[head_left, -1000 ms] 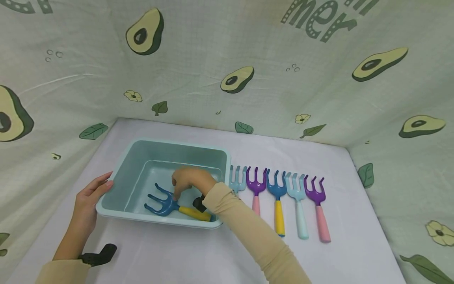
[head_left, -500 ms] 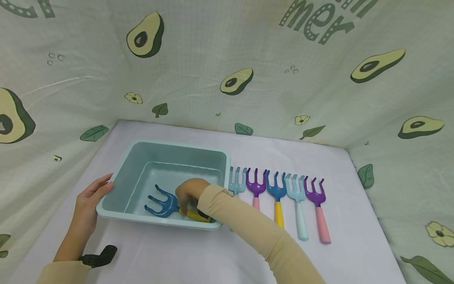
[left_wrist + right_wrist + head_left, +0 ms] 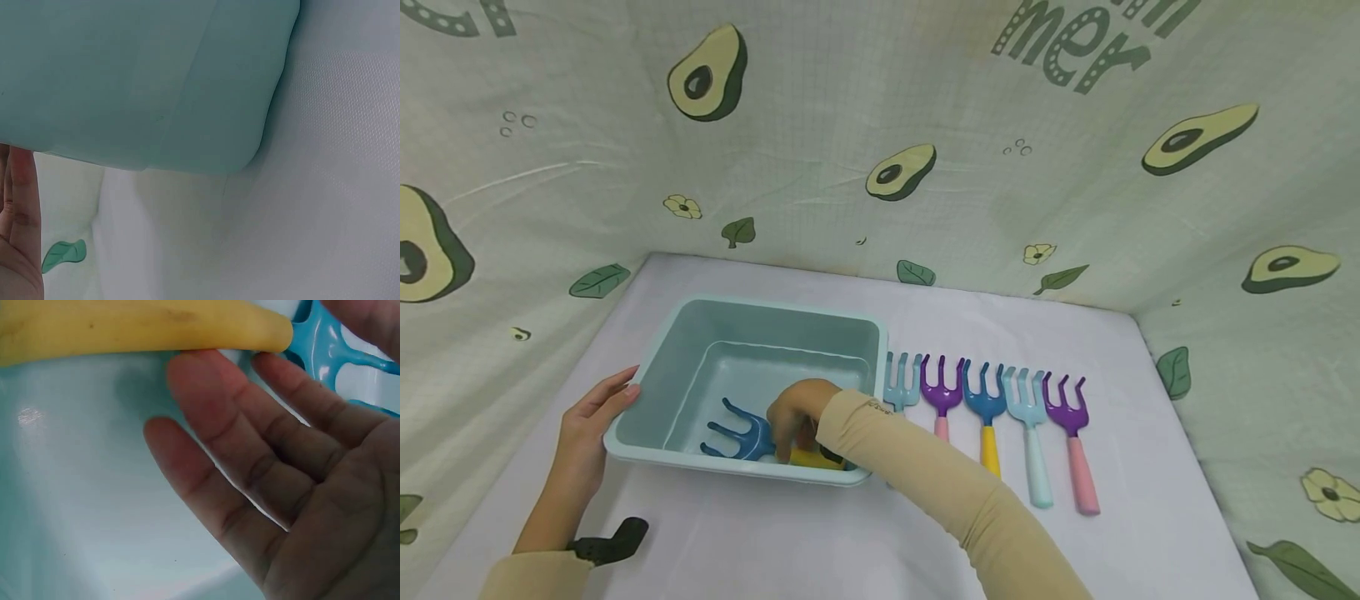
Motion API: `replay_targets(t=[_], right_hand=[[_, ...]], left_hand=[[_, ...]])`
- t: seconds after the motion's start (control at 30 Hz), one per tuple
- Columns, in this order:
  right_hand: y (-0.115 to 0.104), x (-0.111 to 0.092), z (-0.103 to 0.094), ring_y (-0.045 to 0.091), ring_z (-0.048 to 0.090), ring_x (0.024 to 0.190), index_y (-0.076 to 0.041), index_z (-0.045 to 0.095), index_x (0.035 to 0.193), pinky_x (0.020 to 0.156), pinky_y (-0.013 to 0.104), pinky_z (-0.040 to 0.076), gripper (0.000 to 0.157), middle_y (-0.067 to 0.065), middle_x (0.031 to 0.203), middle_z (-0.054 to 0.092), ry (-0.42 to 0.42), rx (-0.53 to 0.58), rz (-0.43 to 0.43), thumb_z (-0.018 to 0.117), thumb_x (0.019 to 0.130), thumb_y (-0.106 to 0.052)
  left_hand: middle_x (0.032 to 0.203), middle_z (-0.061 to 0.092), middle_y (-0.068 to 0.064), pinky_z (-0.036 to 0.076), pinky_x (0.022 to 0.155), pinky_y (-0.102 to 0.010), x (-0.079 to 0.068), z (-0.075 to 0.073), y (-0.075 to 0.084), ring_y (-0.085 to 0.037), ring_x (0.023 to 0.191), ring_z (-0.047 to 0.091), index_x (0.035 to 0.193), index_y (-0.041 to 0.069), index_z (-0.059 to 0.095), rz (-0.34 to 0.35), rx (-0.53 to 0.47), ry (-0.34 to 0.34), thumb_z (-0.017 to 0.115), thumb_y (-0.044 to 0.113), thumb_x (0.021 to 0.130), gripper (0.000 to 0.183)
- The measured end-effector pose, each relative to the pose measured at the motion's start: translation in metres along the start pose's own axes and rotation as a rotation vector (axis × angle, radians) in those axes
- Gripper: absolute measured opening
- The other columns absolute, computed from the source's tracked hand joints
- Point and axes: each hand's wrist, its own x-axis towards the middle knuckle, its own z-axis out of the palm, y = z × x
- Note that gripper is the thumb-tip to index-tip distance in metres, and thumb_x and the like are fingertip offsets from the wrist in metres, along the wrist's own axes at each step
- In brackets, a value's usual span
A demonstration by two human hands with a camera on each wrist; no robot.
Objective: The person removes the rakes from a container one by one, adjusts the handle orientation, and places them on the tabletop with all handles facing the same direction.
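Observation:
In the head view, a small garden fork with blue tines [image 3: 752, 437] and a yellow handle [image 3: 820, 459] lies inside a pale blue-green plastic basin [image 3: 790, 317], along its near wall. My right hand [image 3: 801, 408] reaches into the basin over the fork, hiding its neck. The right wrist view shows loosely extended fingers [image 3: 200, 394], some fingertips touching the handle's edge, with the thumb near the blue head. My left hand [image 3: 587, 425] holds the basin's left rim, thumb on the edge; its straight fingers [image 3: 24, 200] meet the outer wall in the left wrist view.
Right of the basin, several garden forks lie in a row: a light blue fork [image 3: 902, 387], a purple-and-pink fork [image 3: 942, 396], a blue-and-yellow fork [image 3: 987, 408], another light blue fork [image 3: 1028, 417] and another purple-and-pink fork [image 3: 1071, 417]. Avocado-printed fabric [image 3: 820, 100] encloses the white table [image 3: 760, 542].
My right hand has moved from the fork's neck to its handle. The fork has shifted slightly left and toward the near wall. My left hand stays on the rim.

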Motion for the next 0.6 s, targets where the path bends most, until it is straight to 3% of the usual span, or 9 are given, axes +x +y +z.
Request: replay_targets(t=[0.07, 0.2, 0.3, 0.4, 0.57, 0.6], right_hand=[[0.000, 0.000, 0.000, 0.017, 0.063, 0.084, -0.006, 0.064, 0.104, 0.069, 0.028, 0.052, 0.028, 0.006, 0.090, 0.066, -0.018, -0.027, -0.009, 0.068, 0.083, -0.025], [-0.001, 0.002, 0.000, 0.016, 0.063, 0.082, -0.006, 0.066, 0.097, 0.069, 0.027, 0.052, 0.019, 0.005, 0.087, 0.067, -0.041, -0.067, -0.017, 0.066, 0.085, -0.021], [-0.002, 0.004, 0.000, 0.016, 0.064, 0.078, -0.005, 0.066, 0.092, 0.068, 0.027, 0.053, 0.012, 0.006, 0.087, 0.067, -0.077, -0.052, -0.017, 0.065, 0.085, -0.014], [-0.002, 0.006, -0.001, 0.017, 0.063, 0.078, -0.004, 0.064, 0.090, 0.068, 0.026, 0.054, 0.007, 0.006, 0.090, 0.063, -0.143, -0.025, -0.015, 0.063, 0.085, -0.008], [-0.003, 0.006, -0.003, 0.017, 0.058, 0.079, -0.002, 0.062, 0.090, 0.069, 0.026, 0.053, 0.006, 0.005, 0.094, 0.057, -0.224, 0.016, 0.001, 0.060, 0.084, -0.001], [-0.004, 0.005, -0.003, 0.017, 0.058, 0.079, -0.002, 0.061, 0.091, 0.069, 0.026, 0.053, 0.007, 0.005, 0.094, 0.057, -0.226, 0.022, 0.000, 0.060, 0.084, 0.000]], left_hand=[[0.121, 0.055, 0.011, 0.051, 0.068, -0.013, -0.003, 0.001, 0.006, 0.000, 0.099, 0.057, 0.135, 0.023, 0.050, -0.001, 0.010, -0.014, 0.062, 0.033, 0.089, 0.048], [0.114, 0.056, 0.016, 0.051, 0.068, -0.012, -0.021, 0.014, 0.039, 0.002, 0.095, 0.056, 0.133, 0.021, 0.052, -0.005, 0.019, -0.014, 0.059, 0.030, 0.091, 0.044], [0.110, 0.057, 0.018, 0.050, 0.066, -0.011, -0.028, 0.019, 0.051, 0.002, 0.093, 0.056, 0.131, 0.019, 0.054, -0.001, -0.006, 0.003, 0.059, 0.027, 0.091, 0.041], [0.113, 0.056, 0.018, 0.050, 0.068, -0.012, -0.023, 0.015, 0.043, 0.002, 0.096, 0.055, 0.133, 0.022, 0.052, -0.013, 0.038, -0.005, 0.059, 0.031, 0.091, 0.043], [0.122, 0.056, 0.010, 0.051, 0.068, -0.013, -0.001, 0.000, 0.001, 0.000, 0.099, 0.057, 0.133, 0.023, 0.052, 0.013, 0.021, -0.003, 0.062, 0.034, 0.089, 0.047], [0.120, 0.056, 0.011, 0.051, 0.068, -0.013, -0.005, 0.003, 0.008, 0.000, 0.098, 0.057, 0.134, 0.022, 0.051, 0.003, 0.018, -0.005, 0.061, 0.033, 0.089, 0.047]])
